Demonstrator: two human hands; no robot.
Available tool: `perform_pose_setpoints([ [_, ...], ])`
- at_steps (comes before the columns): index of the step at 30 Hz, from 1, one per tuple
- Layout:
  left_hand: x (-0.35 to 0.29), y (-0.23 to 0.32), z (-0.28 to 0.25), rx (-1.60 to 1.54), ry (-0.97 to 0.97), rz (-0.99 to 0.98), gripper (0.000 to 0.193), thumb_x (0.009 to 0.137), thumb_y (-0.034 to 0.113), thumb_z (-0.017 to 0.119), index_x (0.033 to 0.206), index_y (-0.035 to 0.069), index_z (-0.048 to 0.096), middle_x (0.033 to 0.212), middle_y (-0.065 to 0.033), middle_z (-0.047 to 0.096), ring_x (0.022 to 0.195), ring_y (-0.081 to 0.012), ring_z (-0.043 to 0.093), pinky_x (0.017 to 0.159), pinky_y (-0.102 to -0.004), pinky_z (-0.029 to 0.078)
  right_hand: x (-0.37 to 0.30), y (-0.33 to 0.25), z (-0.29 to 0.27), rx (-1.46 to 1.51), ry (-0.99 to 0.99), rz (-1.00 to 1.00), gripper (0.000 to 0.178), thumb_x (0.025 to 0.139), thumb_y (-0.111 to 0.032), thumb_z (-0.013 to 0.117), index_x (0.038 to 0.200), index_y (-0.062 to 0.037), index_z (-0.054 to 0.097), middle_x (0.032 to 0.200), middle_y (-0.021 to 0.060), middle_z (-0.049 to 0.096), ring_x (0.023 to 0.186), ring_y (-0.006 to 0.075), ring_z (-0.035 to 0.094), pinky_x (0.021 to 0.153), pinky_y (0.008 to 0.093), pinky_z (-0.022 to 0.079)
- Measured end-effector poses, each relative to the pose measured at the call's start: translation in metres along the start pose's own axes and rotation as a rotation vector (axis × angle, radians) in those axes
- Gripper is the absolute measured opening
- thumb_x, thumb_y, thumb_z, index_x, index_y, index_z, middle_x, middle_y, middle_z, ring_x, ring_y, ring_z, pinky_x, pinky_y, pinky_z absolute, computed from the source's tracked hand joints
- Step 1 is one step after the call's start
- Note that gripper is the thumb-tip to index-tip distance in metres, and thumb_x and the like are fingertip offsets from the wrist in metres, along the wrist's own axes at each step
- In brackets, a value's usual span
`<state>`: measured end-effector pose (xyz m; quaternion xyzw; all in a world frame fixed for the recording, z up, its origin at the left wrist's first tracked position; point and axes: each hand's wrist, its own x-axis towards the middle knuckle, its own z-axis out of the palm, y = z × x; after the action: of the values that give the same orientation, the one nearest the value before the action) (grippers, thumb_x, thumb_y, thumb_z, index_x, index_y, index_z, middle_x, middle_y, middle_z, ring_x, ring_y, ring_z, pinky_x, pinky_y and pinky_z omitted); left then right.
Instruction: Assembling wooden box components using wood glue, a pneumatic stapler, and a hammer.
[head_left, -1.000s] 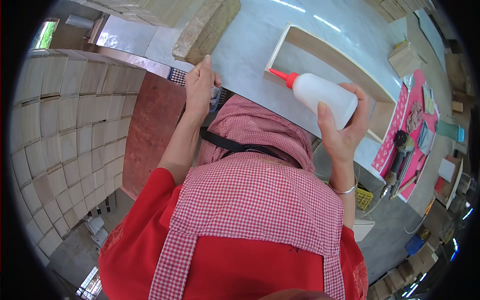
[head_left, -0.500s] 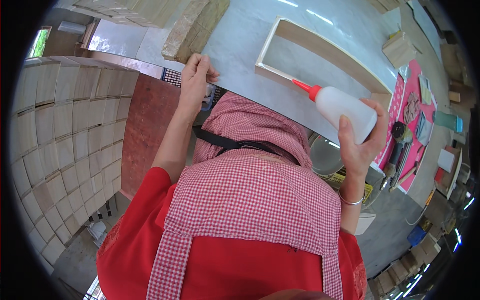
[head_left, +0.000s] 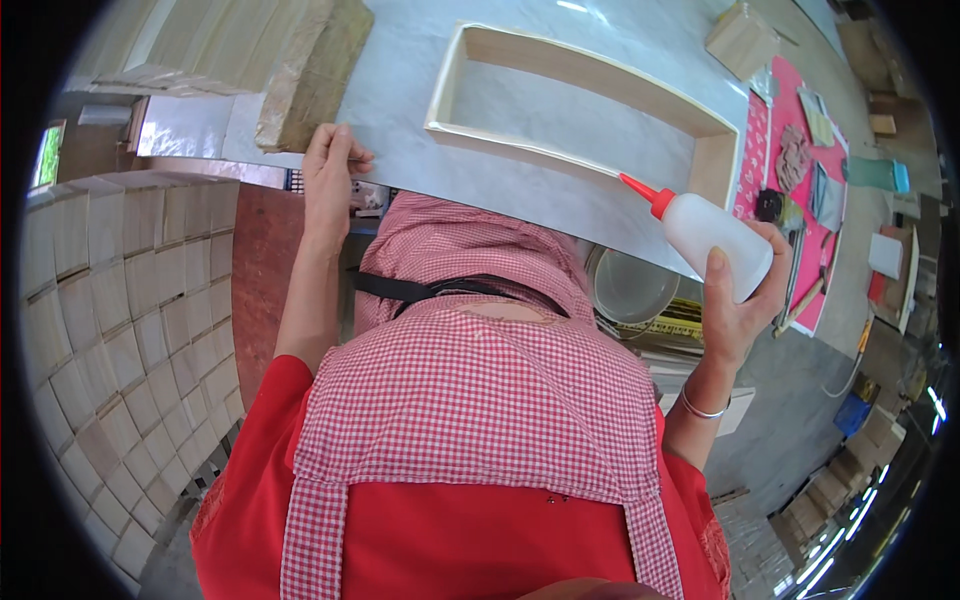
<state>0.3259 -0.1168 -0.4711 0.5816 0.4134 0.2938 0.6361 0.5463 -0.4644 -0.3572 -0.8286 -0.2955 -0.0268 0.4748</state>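
My right hand grips a white squeeze bottle with a red nozzle, tilted so its tip points at the near rail of a rectangular wooden frame lying flat on the grey tabletop. The tip is close to the frame's near right part; I cannot tell if it touches. My left hand rests on the table's near edge, fingers curled over it, left of the frame. A red-and-white checked apron and red sleeves fill the lower picture.
A rough wooden block lies on the table beside my left hand. A pink mat with tools lies to the right, and a wood block beyond the frame. A white bucket stands under the table. Stacked pale wooden pieces rise on the left.
The view has tilted down toward the table. My right hand has brought the bottle lower, its nozzle now near the frame's near rail. My left hand stays on the table edge.
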Motion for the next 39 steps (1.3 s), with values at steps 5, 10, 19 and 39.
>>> perform_pose_setpoints([
  [5, 0.002, -0.002, -0.002, 0.035, -0.003, 0.018, 0.025, 0.103, 0.023, 0.051, 0.084, 0.008, 0.054, 0.075, 0.0002, 0.056, 0.071, -0.0076, 0.055, 0.067, -0.0227, 0.047, -0.007, 0.013, -0.025, -0.072, 0.09, 0.035, 0.043, 0.085, -0.018, 0.075, 0.118, 0.0, 0.055, 0.107, 0.0078, 0.059, 0.097, 0.0166, 0.058, 0.086, 0.0302, 0.048],
  [10, 0.004, -0.003, -0.002, 0.056, 0.001, 0.012, 0.024, 0.103, 0.023, 0.051, 0.084, 0.008, 0.054, 0.075, 0.0007, 0.056, 0.071, -0.0072, 0.054, 0.067, -0.0227, 0.046, -0.014, 0.024, -0.047, -0.094, 0.177, 0.085, 0.041, 0.085, -0.018, 0.074, 0.117, -0.0002, 0.056, 0.106, 0.0078, 0.059, 0.096, 0.0167, 0.058, 0.085, 0.0305, 0.049],
  [19, 0.003, -0.003, 0.0, 0.051, -0.019, 0.018, 0.024, 0.103, 0.023, 0.052, 0.083, 0.009, 0.054, 0.074, 0.002, 0.055, 0.07, -0.0068, 0.052, 0.067, -0.0222, 0.044, -0.023, 0.041, -0.072, -0.157, 0.25, 0.101, 0.041, 0.085, -0.018, 0.074, 0.117, -0.0007, 0.056, 0.105, 0.0083, 0.06, 0.096, 0.0173, 0.059, 0.085, 0.0312, 0.049],
  [39, 0.006, -0.007, -0.002, -0.014, 0.089, -0.022, 0.022, 0.101, 0.019, 0.051, 0.081, 0.011, 0.049, 0.073, 0.0012, 0.051, 0.067, -0.0087, 0.049, 0.062, -0.0242, 0.043, 0.184, 0.204, -0.001, -0.546, 0.498, 0.075, 0.045, 0.067, -0.026, 0.082, 0.078, -0.0047, 0.045, 0.081, 0.0105, 0.047, 0.078, 0.0297, 0.048, 0.071, 0.0403, 0.041],
])
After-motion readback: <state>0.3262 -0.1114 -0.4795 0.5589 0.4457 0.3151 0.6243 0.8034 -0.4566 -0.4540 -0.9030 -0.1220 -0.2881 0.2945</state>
